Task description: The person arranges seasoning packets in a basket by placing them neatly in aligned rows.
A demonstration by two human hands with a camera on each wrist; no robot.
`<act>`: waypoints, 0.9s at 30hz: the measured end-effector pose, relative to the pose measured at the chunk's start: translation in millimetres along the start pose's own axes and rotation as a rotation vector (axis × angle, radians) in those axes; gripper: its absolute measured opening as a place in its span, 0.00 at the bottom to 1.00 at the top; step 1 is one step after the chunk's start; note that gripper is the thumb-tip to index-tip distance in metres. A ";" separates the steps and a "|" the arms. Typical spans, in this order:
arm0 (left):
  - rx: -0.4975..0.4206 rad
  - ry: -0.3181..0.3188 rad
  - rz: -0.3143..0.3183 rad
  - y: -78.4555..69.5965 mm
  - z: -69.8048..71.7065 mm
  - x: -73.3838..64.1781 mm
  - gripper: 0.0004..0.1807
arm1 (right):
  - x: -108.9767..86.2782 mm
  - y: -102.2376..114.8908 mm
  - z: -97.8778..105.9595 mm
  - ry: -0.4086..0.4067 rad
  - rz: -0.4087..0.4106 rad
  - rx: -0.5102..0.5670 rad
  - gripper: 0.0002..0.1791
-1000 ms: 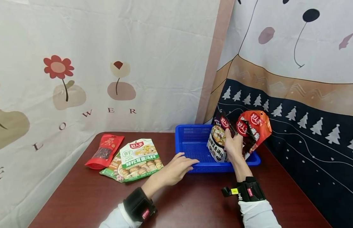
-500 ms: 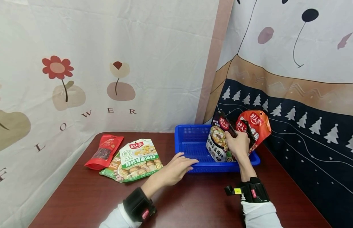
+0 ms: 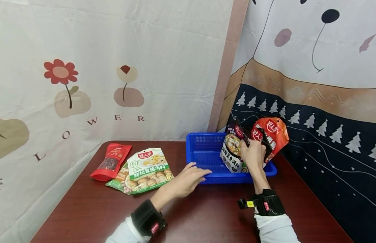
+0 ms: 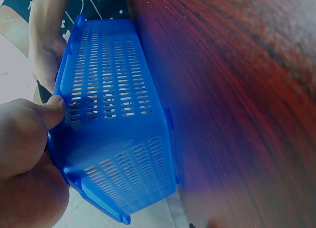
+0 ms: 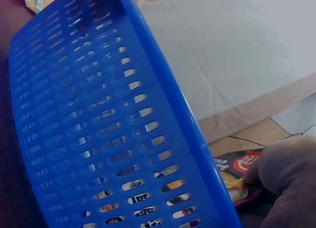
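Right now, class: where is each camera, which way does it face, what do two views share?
Head: on the head, facing forward and down over table and blue basket; left hand, right hand and sleeves show.
Left wrist: on that wrist, facing the basket's slotted outside; left hand close up, right hand beyond.
Right wrist: on that wrist, facing a slotted basket wall; right hand lower right, skin at top.
Both wrist views share the basket and right hand.

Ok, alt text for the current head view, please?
A person's right hand holds a dark pouch among other pouches in a blue basket, while the left hand grips the basket's near left corner. A red pouch and two overlapping green-edged packets lie to the left on a brown table.
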State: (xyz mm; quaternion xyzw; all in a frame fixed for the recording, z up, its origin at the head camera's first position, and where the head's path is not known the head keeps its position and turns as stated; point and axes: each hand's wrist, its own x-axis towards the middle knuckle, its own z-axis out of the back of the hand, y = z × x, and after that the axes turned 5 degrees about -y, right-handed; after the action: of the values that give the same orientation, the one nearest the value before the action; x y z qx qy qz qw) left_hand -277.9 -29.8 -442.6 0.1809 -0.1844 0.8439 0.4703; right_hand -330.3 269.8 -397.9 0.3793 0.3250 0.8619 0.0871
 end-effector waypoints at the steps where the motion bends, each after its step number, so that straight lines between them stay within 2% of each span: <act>1: 0.000 0.000 0.000 -0.1 0.0 0.2 0.21 | -0.1 0.2 0.3 -0.007 -0.002 -0.008 0.26; 4: 0.005 -0.003 -0.001 -0.3 0.5 0.6 0.21 | 1.4 0.3 2.1 0.001 -0.018 -0.038 0.22; 9: 0.005 -0.001 0.002 -0.9 1.2 0.4 0.21 | 3.5 2.7 7.5 0.065 -0.055 -0.033 0.16; 18: -0.001 -0.001 0.004 -1.0 0.8 -0.4 0.21 | 3.2 12.6 15.1 0.013 -0.016 0.072 0.26; 22: -0.001 0.002 0.004 -1.4 1.0 -0.5 0.21 | 2.5 19.5 18.6 -0.039 0.082 0.136 0.28; 27: -0.019 0.019 0.019 -1.4 0.9 -0.3 0.22 | -0.6 35.4 25.8 -0.093 0.297 0.236 0.28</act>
State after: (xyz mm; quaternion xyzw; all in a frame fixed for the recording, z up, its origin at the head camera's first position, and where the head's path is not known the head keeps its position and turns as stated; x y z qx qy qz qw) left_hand -276.4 -29.7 -441.7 0.1665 -0.1897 0.8482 0.4657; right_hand -308.1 254.9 -363.2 0.4700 0.3601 0.8027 -0.0711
